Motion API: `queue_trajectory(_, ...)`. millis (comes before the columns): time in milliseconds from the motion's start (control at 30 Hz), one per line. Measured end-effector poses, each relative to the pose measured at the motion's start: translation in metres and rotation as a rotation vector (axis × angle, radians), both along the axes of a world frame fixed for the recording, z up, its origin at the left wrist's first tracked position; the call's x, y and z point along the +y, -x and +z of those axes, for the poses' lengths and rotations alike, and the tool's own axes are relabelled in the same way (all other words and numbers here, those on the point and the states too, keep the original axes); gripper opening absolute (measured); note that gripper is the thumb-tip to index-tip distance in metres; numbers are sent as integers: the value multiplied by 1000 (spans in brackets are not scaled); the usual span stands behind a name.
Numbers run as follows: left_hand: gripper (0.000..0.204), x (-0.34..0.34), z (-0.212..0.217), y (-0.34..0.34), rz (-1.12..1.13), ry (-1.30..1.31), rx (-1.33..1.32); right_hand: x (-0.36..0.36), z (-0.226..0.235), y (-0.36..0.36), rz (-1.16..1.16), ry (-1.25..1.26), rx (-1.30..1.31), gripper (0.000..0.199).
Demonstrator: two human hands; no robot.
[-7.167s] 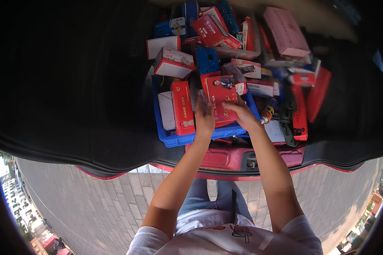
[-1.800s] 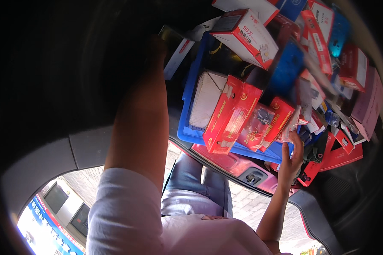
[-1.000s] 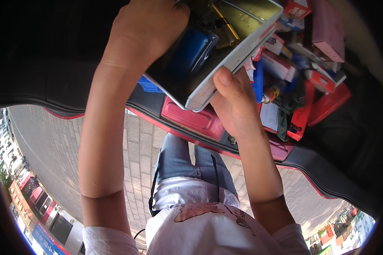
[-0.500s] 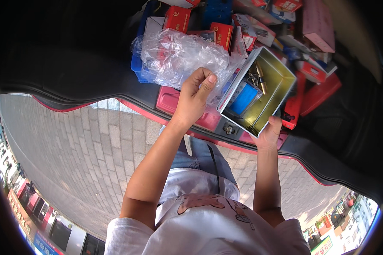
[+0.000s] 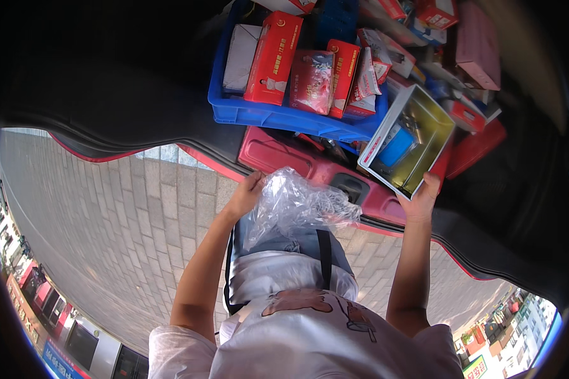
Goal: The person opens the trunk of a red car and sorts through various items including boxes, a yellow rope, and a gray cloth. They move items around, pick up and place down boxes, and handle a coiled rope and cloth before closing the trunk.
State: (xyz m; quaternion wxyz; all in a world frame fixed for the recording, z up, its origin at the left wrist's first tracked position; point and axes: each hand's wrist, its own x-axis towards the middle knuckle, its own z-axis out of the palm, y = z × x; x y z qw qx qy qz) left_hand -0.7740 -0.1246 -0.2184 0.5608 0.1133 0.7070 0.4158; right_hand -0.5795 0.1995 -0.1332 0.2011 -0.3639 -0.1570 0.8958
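Note:
A crumpled clear plastic bag (image 5: 291,205) hangs from my left hand (image 5: 250,192), whose fingers are closed on its left edge, in front of my body. My right hand (image 5: 420,199) grips the near corner of an open tin box (image 5: 435,155), thumb over the rim. The tin is tilted and yellowish inside. A blue flat item (image 5: 396,146) lies in it, beside smaller things that are blurred. The fingers under the tin are hidden.
Ahead stands a blue plastic crate (image 5: 259,114) holding several red boxes (image 5: 276,60) and a white box (image 5: 241,57). More boxes pile up at the far right, including a pink one (image 5: 477,47). The vehicle's red sill (image 5: 284,155) runs between me and the crate.
My left hand has drawn the plastic bag back from over the crate toward my body, uncovering the boxes. The tin in my right hand has shifted slightly right.

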Motion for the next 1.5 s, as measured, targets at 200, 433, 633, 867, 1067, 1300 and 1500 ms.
queue_trajectory(200, 18, 58, -47, 37, -368, 273, 1172, -3, -34, 39, -40, -118, -146, 49)
queue_trajectory(433, 63, 64, -18, 54, -441, 151, 711, 0, -73, 44, -238, -217, -288, 50)
queue_trajectory(633, 69, 69, -40, 32, -672, 303, 730, 17, -78, 53, -260, -107, -296, 44)
queue_trajectory(867, 48, 120, 20, 66, -404, 139, 708, 42, -92, 47, 0, -229, -674, 35)
queue_trajectory(1067, 33, 106, 64, 77, -288, 88, 674, 49, -94, 55, 585, -1259, -1173, 62)
queue_trajectory(1300, 26, 76, 109, 86, 422, 106, -246, 94, -112, 102, 818, -1580, -1409, 75)
queue_trajectory(1500, 27, 50, 138, 64, 768, 29, -417, 110, -97, 120, 1021, -1246, -1337, 78)
